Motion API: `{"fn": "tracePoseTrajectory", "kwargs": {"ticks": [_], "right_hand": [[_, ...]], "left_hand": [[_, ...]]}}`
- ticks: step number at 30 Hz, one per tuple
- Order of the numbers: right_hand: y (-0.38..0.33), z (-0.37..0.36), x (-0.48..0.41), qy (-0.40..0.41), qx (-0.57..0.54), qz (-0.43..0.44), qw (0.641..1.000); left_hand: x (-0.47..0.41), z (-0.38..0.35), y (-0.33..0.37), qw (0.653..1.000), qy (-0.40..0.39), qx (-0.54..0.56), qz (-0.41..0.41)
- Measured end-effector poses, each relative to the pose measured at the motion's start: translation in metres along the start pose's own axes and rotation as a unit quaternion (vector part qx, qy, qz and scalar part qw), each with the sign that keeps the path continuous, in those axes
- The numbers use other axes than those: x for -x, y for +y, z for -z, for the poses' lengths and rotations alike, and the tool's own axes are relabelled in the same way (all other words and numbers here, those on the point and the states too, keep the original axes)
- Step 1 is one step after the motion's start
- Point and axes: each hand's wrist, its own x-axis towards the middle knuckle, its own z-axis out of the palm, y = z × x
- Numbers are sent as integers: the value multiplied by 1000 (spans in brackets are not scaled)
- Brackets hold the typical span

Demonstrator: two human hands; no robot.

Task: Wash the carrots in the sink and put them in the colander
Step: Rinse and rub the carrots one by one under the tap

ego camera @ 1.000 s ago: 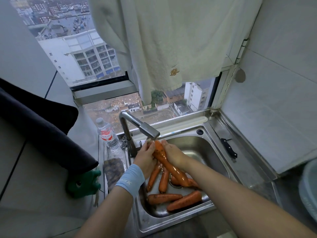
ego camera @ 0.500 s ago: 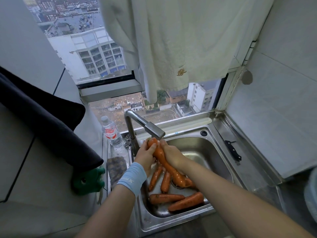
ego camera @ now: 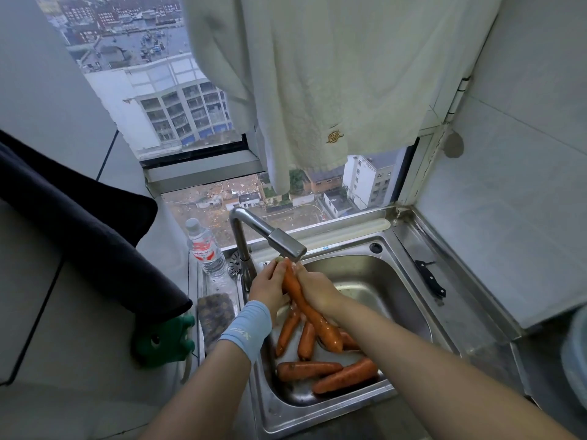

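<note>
Both hands hold one long carrot (ego camera: 317, 325) slanted up under the tap (ego camera: 286, 244), its top at the spout so that water runs down its length. The left hand (ego camera: 270, 289) has its fingers curled round the upper end, and the right hand (ego camera: 317, 292) grips just below. Several other carrots (ego camera: 308, 371) lie at the near end of the steel sink (ego camera: 381, 281) (waiting their turn, I judge). A knife (ego camera: 430, 279) lies on the drainer to the right, and a towel (ego camera: 333, 74) hangs over the far window. I cannot pick out a colander.

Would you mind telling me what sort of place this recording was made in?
Probably a small home kitchen high up: a steel sink with tap, carrots in it, and a window overlooking rooftops.
</note>
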Motion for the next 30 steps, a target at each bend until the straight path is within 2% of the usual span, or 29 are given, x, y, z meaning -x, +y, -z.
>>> {"fn": "tracePoseTrajectory", "kwargs": {"ticks": [4, 6, 11, 16, 18, 21, 23, 25, 27, 29, 30], "right_hand": [[1, 3, 10, -106, -70, 21, 992], [1, 2, 14, -120, -69, 38, 990], [-5, -5, 18, -32, -22, 45, 998], [-8, 1, 7, 79, 37, -10, 996], [-4, 2, 6, 62, 8, -12, 998], [6, 0, 3, -30, -25, 18, 999], [6, -1, 3, -58, -46, 14, 997], [1, -4, 4, -32, -41, 23, 998], [-6, -5, 7, 32, 19, 20, 999], [-9, -3, 9, 83, 59, 10, 995], [-8, -2, 7, 85, 62, 11, 994]], "left_hand": [[-4, 4, 1, 1000, 27, 13, 4], [-5, 4, 1, 1000, 27, 9, -1], [-5, 6, 0, 1000, -1, 31, 6], [-1, 1, 1, 998, -16, 58, 7], [0, -1, 0, 999, -10, 46, 4], [-1, -1, -2, 999, 2, 43, 10], [-1, 0, -2, 999, -9, 46, 17], [3, 0, -2, 997, -44, 53, 20], [7, 0, -1, 996, -69, 61, 17], [12, -1, -2, 995, -68, 72, 10], [13, -2, -3, 995, -64, 80, 11]]}}
